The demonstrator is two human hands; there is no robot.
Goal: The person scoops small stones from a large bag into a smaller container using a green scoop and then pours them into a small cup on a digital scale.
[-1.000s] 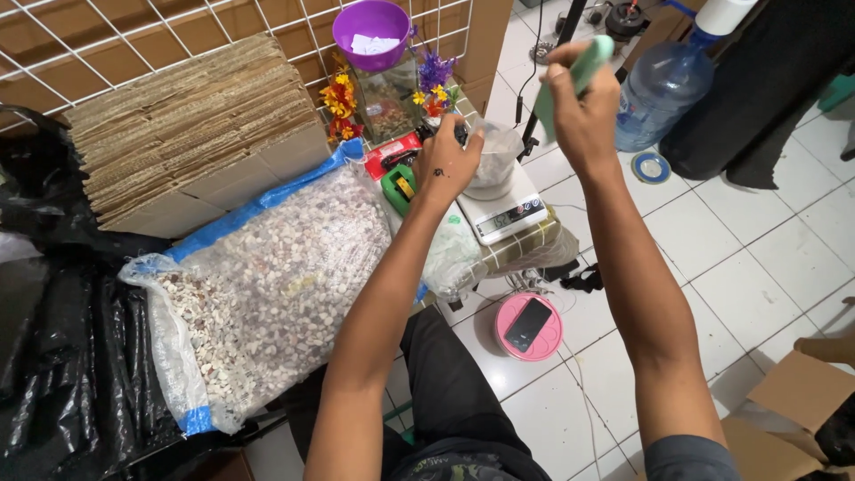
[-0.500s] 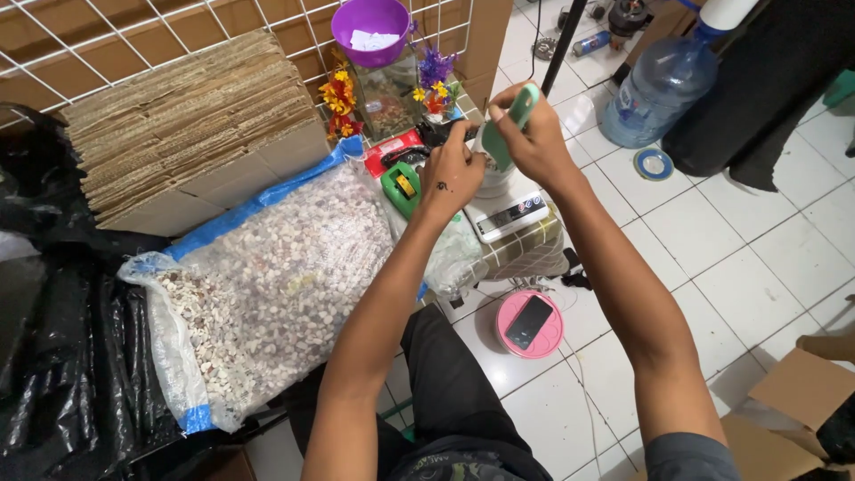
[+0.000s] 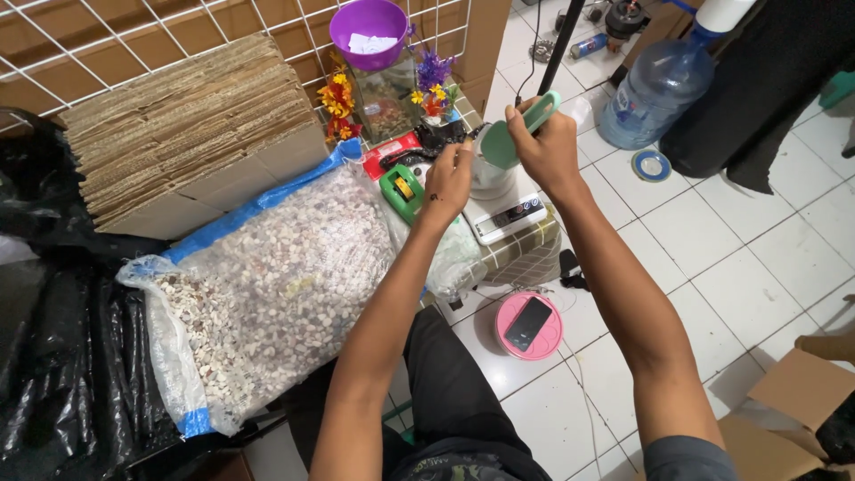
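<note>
While the right hand [image 3: 545, 147] grips a green scoop [image 3: 512, 135] tilted just above the white cup [image 3: 488, 176] on the scale [image 3: 509, 214], its handle runs up-right. The left hand [image 3: 448, 181], fingers pinched at the cup's near-left rim, is the closer one; whether it holds anything is unclear.

The cup [image 3: 488, 175] on the scale [image 3: 508, 212] is mostly hidden behind both hands — its contents cannot be told. The cardboard box [image 3: 802, 419] is cut off at the right edge — the black bags [image 3: 53, 356] at the left.
</note>
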